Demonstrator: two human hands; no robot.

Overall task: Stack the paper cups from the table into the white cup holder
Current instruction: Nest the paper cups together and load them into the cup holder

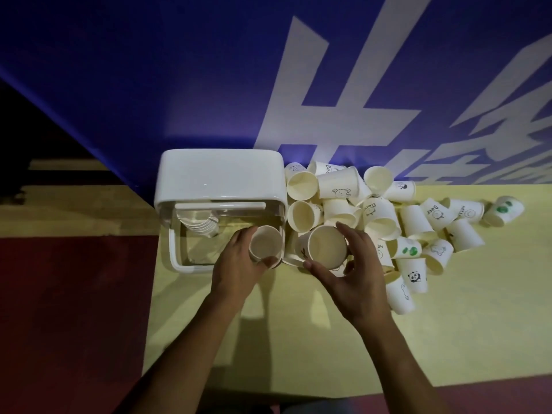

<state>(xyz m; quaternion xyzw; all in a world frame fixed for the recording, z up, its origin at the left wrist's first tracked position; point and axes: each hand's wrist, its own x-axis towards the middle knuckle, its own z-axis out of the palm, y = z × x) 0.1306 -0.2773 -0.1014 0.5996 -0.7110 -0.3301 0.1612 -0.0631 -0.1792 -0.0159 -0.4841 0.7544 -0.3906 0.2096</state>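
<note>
bear-face cup (437, 215): "Bear" | smiley cup (467, 211): "HELLO" | blue wall (179, 85): big white characters, cropped, unreadable

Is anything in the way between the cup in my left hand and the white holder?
Nothing visible does. The left hand holds its cup over the white holder's open front, right of the stack lying inside. The right hand grips another cup beside the holder, not between.

Pale yellow table (268, 339). White cup holder (221, 180) stands at its far left corner. Touching its right side, a loose pile of paper cups (385, 213) spreads rightward, mostly on their sides, many overlapping. Green-dot cup (504, 210) lies farthest right, panda cup (413, 276) on the pile's near side.
</note>
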